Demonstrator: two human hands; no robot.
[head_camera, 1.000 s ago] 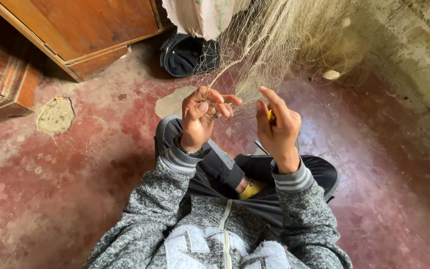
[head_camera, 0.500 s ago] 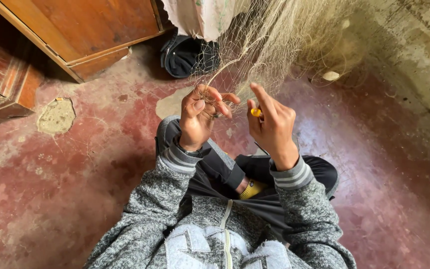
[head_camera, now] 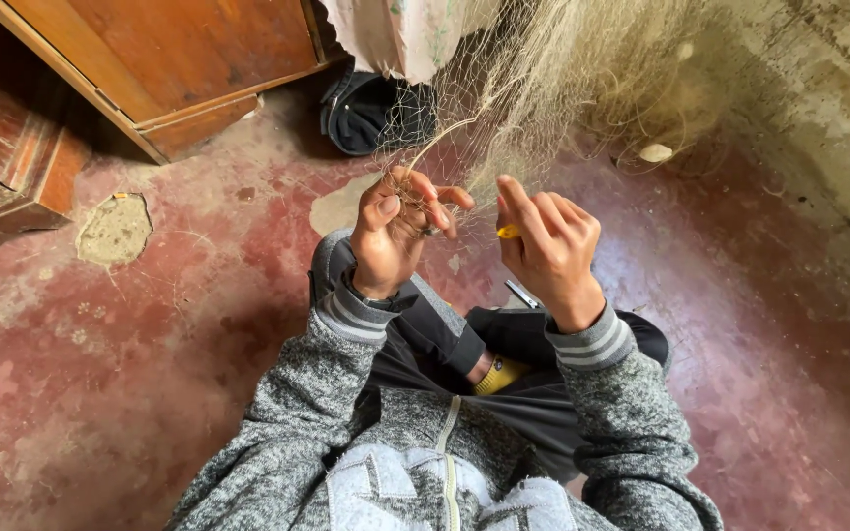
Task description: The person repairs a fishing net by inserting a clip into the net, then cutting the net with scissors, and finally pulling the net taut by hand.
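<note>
At frame centre, above a red floor (head_camera: 150, 393), the left hand (head_camera: 391, 236) pinches strands of a pale fishing net (head_camera: 543, 79) hanging from the upper middle, while the right hand (head_camera: 548, 251) grips a small yellow tool (head_camera: 509, 232) just beside it.

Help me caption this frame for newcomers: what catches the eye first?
At centre, the left hand pinches strands of a pale fishing net that hangs from above, while the right hand holds a small yellow tool beside it. Behind, a wooden cabinet stands at the upper left on the worn red floor.
</note>
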